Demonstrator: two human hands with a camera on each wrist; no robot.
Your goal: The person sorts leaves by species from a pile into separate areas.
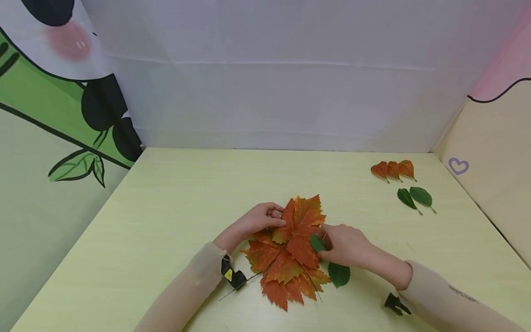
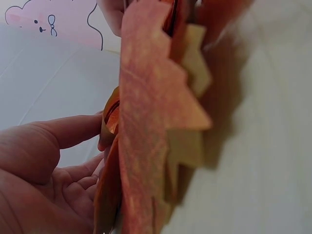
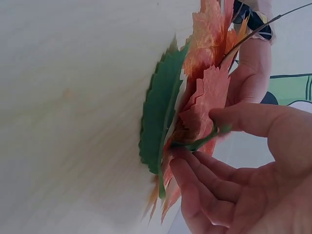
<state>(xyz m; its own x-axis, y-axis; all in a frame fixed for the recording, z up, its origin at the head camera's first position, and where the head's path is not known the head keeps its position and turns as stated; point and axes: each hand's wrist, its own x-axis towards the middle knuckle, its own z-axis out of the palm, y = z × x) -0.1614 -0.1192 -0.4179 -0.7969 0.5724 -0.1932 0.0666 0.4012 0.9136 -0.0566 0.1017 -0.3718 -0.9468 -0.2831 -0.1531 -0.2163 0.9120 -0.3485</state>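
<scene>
My left hand (image 1: 265, 217) is at 11 o'clock of the bunch of orange maple leaves (image 1: 288, 269), pinching a leaf edge between thumb and fingers. The bunch is on the table (image 1: 195, 193), right between my two hands.

My right hand (image 1: 346, 244) comes in from 3 o'clock. Its thumb and fingers are curled in and pinch a small green leaf (image 1: 317, 242), which I hold over the bunch's right edge; I can't tell whether it touches the orange there. At 4 o'clock a second green leaf (image 1: 339, 275) is close beside the bunch's edge, though I can't tell how far it runs beneath. A thin dark stem (image 1: 253, 277) runs out of the bunch toward 8 o'clock, past the black strap (image 1: 233, 273) on my left wrist.

Well apart from the bunch, around 2 o'clock, a row of three small orange leaves (image 1: 392, 170) lies on the table, with a pair of green leaves (image 1: 421, 196) just nearer to me.
</scene>
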